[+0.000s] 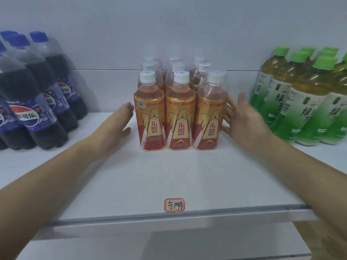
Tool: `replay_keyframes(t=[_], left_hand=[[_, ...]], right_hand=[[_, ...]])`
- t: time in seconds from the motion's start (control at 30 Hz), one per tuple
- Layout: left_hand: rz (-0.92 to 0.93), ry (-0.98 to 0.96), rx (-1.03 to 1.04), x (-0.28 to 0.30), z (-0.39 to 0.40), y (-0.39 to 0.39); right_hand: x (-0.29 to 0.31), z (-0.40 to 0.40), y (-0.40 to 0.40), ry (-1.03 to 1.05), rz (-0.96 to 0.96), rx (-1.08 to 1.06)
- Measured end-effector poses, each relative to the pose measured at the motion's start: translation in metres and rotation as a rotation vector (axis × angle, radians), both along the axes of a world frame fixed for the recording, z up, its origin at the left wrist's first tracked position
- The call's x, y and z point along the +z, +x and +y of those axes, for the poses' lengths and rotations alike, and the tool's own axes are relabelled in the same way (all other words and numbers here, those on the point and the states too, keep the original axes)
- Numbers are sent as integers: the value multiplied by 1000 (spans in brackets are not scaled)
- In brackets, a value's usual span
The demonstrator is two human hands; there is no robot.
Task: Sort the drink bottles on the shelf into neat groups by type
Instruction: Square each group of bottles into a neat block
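On a white shelf [174, 175], dark cola bottles [35, 94] stand at left, a left hand [116, 126] and right hand [244, 121], fingers straight and gripping nothing, flank the central block of orange drink bottles [180, 109], with green tea bottles [304, 98] at right.

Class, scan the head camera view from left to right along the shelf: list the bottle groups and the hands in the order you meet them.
Pepsi cola bottles → left hand → orange Dongpeng drink bottles → right hand → green tea bottles.
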State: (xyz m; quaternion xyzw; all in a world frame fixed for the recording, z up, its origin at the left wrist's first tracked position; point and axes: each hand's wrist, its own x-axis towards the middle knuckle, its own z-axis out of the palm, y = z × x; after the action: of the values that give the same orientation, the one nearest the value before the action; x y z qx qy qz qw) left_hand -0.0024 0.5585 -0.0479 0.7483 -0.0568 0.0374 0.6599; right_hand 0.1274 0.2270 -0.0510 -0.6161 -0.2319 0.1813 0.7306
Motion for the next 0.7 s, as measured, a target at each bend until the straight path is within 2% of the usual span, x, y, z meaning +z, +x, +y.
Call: replay_keyframes(t=[0.07,0.17,0.33,0.5,0.7], left_hand=[[-97,120,-3,-9,-13,-6],[-142,254,-34,-10,-31,-1],[-130,452,234,-12,-40,6],[-137,503,291,-16,-40,5],[-154,463,251,-15,-39,1]], right_hand=[[-8,-3,-8,-39,-53,-19],[-13,7,-19,-137,-190,-67],[-20,33,-31,-195,-329,-201],[-26,42,-37,-197,-337,-379],[-22,41,-42,-209,-342,-398]])
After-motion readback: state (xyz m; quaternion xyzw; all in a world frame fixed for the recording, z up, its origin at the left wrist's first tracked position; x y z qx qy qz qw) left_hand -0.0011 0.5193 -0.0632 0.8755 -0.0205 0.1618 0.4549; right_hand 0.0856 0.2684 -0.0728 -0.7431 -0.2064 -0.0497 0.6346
